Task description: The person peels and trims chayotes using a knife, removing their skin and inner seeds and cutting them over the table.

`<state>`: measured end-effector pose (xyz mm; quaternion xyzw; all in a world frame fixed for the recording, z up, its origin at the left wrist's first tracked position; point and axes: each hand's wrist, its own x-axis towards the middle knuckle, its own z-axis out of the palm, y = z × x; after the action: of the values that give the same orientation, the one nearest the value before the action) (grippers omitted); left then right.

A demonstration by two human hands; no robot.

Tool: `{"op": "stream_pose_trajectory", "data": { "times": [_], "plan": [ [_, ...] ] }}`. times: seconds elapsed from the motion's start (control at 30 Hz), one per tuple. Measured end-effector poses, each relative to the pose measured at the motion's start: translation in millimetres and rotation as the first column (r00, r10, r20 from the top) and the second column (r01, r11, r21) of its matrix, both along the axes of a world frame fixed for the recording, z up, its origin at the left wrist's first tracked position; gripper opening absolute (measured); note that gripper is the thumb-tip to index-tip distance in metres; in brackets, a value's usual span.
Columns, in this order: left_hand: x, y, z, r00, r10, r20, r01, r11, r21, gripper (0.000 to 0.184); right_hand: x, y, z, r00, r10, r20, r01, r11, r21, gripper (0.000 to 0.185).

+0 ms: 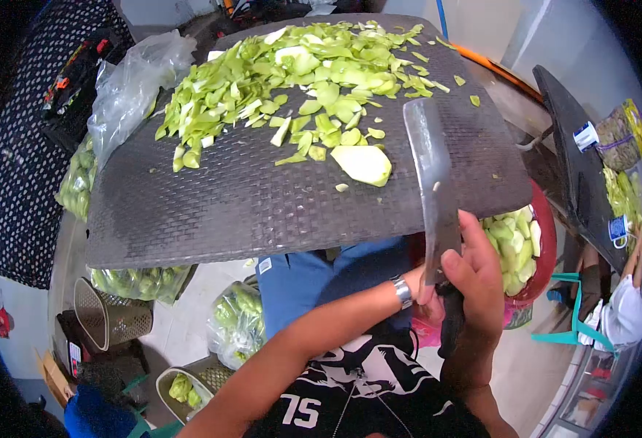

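My right hand point(478, 285) is wrapped round the dark handle of a large knife point(432, 175), its broad blade pointing up and away over the table's near right edge. Behind the knife, my left hand point(429, 301), with a metal watch at the wrist, reaches across to the right; its fingers are mostly hidden. On the dark woven-pattern table point(241, 197) lies a heap of thin green vegetable peelings point(262, 80). A pale peeled piece point(363, 165) lies at the heap's near side, left of the blade. Close by on the right, a red basin point(544, 270) holds pale peeled pieces.
A clear plastic bag point(135, 87) lies on the table's left edge. Below are bags of green vegetables point(237, 314) and woven plastic baskets point(113, 321). At right, another dark table point(573, 168) carries mugs and a bag; a person in white point(625, 314) is near a teal stool point(573, 321).
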<state>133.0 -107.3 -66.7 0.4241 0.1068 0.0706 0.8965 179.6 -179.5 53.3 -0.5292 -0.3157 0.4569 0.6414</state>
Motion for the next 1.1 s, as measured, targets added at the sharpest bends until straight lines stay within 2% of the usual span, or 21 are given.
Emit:
{"op": "stream_pose_trajectory", "data": {
  "times": [0.07, 0.1, 0.13, 0.17, 0.2, 0.23, 0.27, 0.33, 0.4, 0.43, 0.53, 0.57, 0.67, 0.8, 0.83, 0.93, 0.97, 1.0, 1.03, 1.07, 1.1],
  "plan": [
    [-9.8, 3.9, 4.2, 0.995, 0.1, 0.004, -0.1, 0.993, 0.061, 0.017, 2.8, 1.4, -1.0, 0.999, -0.031, -0.024, 0.031, 0.999, 0.016, 0.054],
    [-19.4, 10.2, 5.9, 0.993, 0.114, -0.004, -0.111, 0.976, 0.19, 0.015, 4.6, -1.7, 6.9, 0.998, -0.004, -0.069, 0.004, 1.0, -0.004, 0.054],
    [-33.7, 22.7, 13.0, 0.996, 0.086, -0.003, -0.076, 0.897, 0.435, 0.015, 5.1, -1.4, 10.5, 0.993, 0.025, -0.113, -0.028, 0.999, -0.021, 0.054],
    [-48.1, 35.1, 20.0, 0.997, 0.075, -0.004, -0.054, 0.756, 0.652, 0.017, -1.2, 5.9, 6.5, 0.996, -0.066, -0.062, 0.065, 0.998, -0.016, 0.053],
    [-67.1, 49.0, 30.6, 0.998, 0.054, -0.019, -0.015, 0.568, 0.823, 0.02, -0.2, 9.8, 2.9, 0.997, -0.032, -0.064, 0.031, 0.999, -0.019, 0.052],
    [-83.9, 56.8, 45.6, 0.972, 0.233, -0.037, -0.085, 0.493, 0.866, 0.028, 3.0, 12.5, -0.4, 0.998, 0.0, -0.068, -0.001, 1.0, -0.026, 0.051],
    [-96.4, 64.5, 63.7, 0.915, 0.402, -0.036, -0.14, 0.4, 0.906, 0.038, 5.6, 15.7, -3.3, 0.997, 0.029, -0.067, -0.031, 0.999, -0.028, 0.05],
    [-103.2, 86.2, 97.9, 0.638, 0.758, -0.136, 0.046, 0.14, 0.989, 0.051, 6.1, 21.5, -10.5, 0.997, 0.055, -0.049, -0.056, 0.998, -0.025, 0.047],
    [-97.0, 114.8, 90.4, 0.448, 0.894, -0.03, 0.198, -0.066, 0.978, 0.066, 5.3, 26.2, -15.8, 0.998, 0.058, -0.021, -0.058, 0.998, -0.022, 0.046],
    [-87.7, 128.3, 87.7, 0.415, 0.906, -0.084, 0.263, -0.03, 0.964, 0.073, 5.0, 27.2, -17.1, 0.998, 0.059, 0.006, -0.059, 0.998, -0.015, 0.045],
    [-53.7, 147.4, 74.7, 0.479, 0.875, -0.069, 0.24, -0.055, 0.969, 0.077, 4.6, 26.3, -14.1, 0.999, 0.007, 0.045, -0.006, 1.0, -0.03, 0.043],
    [-41.2, 152.0, 74.3, 0.495, 0.86, -0.127, 0.249, 0.0, 0.969, 0.071, 7.8, 24.8, -13.4, 0.998, -0.013, 0.057, 0.015, 0.999, -0.034, 0.042],
    [-11.4, 151.9, 60.9, 0.597, 0.802, -0.01, 0.205, -0.141, 0.968, 0.058, 15.6, 15.0, -14.3, 0.994, -0.081, 0.077, 0.086, 0.994, -0.066, 0.041],
    [3.7, 148.5, 64.9, 0.719, 0.695, 0.005, 0.177, -0.19, 0.966, 0.04, 23.9, 9.7, -26.3, 0.983, -0.126, 0.133, 0.137, 0.987, -0.083, 0.042],
    [1.8, 147.5, 68.1, 0.737, 0.676, -0.002, 0.178, -0.191, 0.965, 0.04, 24.8, 9.1, -29.9, 0.979, -0.129, 0.158, 0.142, 0.987, -0.076, 0.042],
    [-17.9, 156.7, 57.4, 0.702, 0.701, 0.125, -0.102, -0.074, 0.992, 0.044, 24.2, 11.3, -22.8, 0.968, 0.03, 0.248, 0.011, 0.987, -0.161, 0.042],
    [-31.8, 161.1, 52.2, 0.682, 0.711, 0.17, -0.32, 0.081, 0.944, 0.048, 24.2, 14.0, -23.4, 0.966, 0.065, 0.249, -0.005, 0.972, -0.234, 0.044],
    [-44.3, 167.2, 53.8, 0.799, 0.601, -0.009, -0.497, 0.67, 0.552, 0.05, 24.5, 15.9, -25.7, 0.974, 0.117, 0.192, -0.067, 0.966, -0.25, 0.043],
    [-63.2, 172.1, 49.9, 0.824, 0.564, 0.05, -0.559, 0.796, 0.23, 0.052, 24.2, 17.4, -29.1, 0.976, 0.174, 0.131, -0.134, 0.955, -0.266, 0.042],
    [-80.6, 171.5, 44.7, 0.828, 0.549, 0.115, -0.537, 0.835, -0.12, 0.053, 21.5, 18.7, -31.5, 0.97, 0.235, 0.065, -0.208, 0.937, -0.281, 0.041],
    [-91.5, 162.0, 54.7, 0.787, 0.587, 0.19, -0.511, 0.793, -0.332, 0.052, 17.0, 21.2, -32.7, 0.945, 0.327, 0.032, -0.306, 0.913, -0.27, 0.041]
  ]
}}
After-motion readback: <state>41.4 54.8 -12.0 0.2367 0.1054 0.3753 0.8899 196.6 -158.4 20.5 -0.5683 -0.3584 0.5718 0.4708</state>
